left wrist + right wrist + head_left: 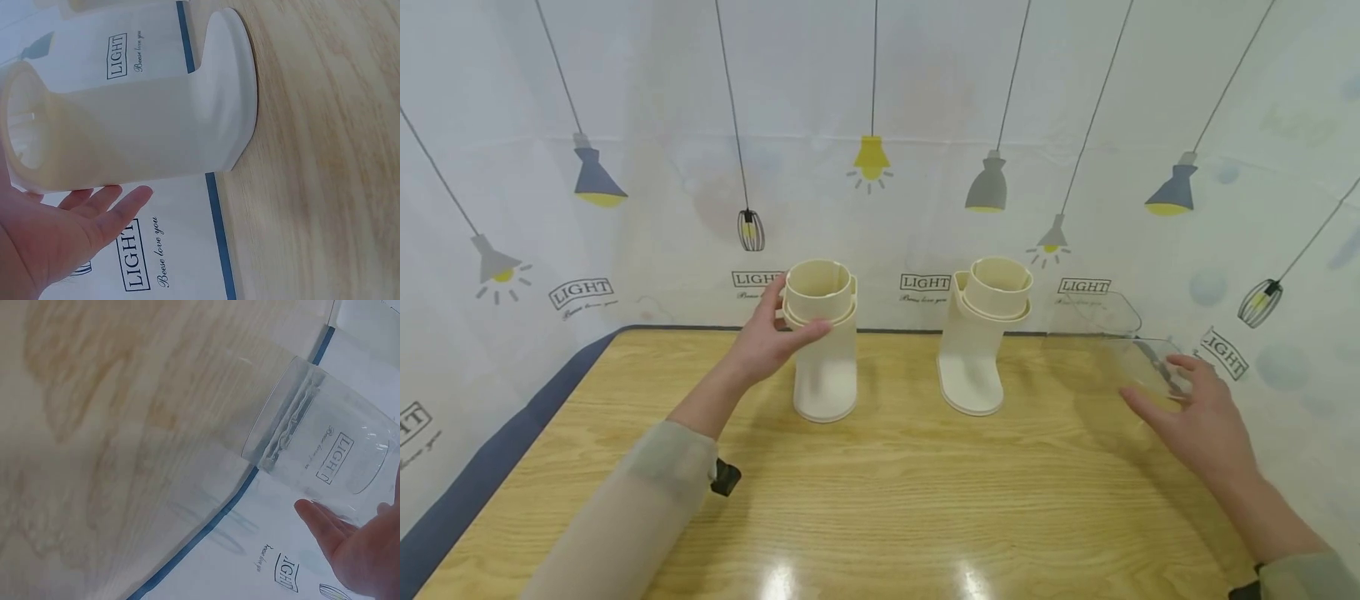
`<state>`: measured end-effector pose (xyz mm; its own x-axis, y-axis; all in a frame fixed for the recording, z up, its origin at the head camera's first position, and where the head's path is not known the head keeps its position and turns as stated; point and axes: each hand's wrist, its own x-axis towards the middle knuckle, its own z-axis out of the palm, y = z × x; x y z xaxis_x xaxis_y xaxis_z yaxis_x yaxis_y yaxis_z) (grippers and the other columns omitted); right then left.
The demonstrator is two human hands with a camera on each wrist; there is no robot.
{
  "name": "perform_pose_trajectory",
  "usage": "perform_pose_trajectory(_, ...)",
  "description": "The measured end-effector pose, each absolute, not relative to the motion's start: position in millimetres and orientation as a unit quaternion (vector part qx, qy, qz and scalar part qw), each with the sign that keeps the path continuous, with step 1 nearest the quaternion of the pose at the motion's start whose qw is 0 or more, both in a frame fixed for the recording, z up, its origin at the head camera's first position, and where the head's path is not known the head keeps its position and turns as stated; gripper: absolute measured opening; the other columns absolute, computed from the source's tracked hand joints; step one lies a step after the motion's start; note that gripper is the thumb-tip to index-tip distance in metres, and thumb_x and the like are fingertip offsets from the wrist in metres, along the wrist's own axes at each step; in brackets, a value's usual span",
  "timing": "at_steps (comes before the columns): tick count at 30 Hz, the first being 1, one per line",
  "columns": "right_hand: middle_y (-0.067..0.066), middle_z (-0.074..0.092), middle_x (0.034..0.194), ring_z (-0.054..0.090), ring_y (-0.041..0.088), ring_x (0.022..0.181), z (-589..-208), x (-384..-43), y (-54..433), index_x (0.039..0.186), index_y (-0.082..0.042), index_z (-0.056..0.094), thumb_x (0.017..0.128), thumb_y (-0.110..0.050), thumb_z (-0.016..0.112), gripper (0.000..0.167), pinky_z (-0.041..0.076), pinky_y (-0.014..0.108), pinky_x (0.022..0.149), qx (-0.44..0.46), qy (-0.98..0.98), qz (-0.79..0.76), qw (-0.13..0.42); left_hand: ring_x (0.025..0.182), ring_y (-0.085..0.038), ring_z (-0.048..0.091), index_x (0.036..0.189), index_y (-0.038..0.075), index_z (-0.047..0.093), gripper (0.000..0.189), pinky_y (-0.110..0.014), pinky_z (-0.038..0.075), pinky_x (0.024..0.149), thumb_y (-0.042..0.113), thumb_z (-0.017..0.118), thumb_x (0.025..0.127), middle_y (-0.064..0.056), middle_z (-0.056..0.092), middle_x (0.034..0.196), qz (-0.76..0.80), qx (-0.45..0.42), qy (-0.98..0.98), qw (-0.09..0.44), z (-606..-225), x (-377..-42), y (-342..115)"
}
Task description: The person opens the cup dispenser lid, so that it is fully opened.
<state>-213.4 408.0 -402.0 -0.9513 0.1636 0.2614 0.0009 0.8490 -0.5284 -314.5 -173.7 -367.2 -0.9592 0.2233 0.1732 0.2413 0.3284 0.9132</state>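
Note:
A cream L-shaped stand with a round cup-like top stands upright on the table. At its upper part my left hand holds it, thumb across the front and fingers at the left side. In the left wrist view, fingers of the left hand lie along the side of the stand. On the right, my right hand grips the end of a clear plastic container, thumb and fingers on either side. The right wrist view shows this container with a ridged band near its rim, beside the right hand.
A second cream stand of the same shape stands between the hands, nearer the table's back edge. The wooden table ends at a dark blue border against a white cloth backdrop printed with lamps. Black straps show at both wrists.

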Motion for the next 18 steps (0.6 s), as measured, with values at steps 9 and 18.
perform_pose_trajectory(9,0.046,0.025,0.167,0.044,0.07,0.136,-397.0,-210.4,409.6,0.171,0.0,0.022,0.102,-0.064,0.068,0.105,0.045,0.081,0.089,-0.066,-0.954,0.256,0.142,0.145,-0.045,0.055,0.176,0.035,0.012,0.104,-0.062,0.054,0.112,0.042,0.08,0.098,-0.016,0.045,0.163,-0.561,-0.148,-0.814,0.006,-370.1,-317.2,-175.7)
perform_pose_trajectory(18,0.04,0.024,0.169,0.043,0.061,0.129,-376.6,-206.9,388.5,0.171,-0.001,0.025,0.103,-0.056,0.07,0.098,0.047,0.069,0.077,-0.052,-0.941,0.254,0.216,0.146,-0.046,0.054,0.175,0.042,0.014,0.101,-0.064,0.054,0.111,0.044,0.079,0.099,-0.014,0.043,0.166,-0.547,-0.15,-0.823,0.018,-369.9,-318.3,-178.1)
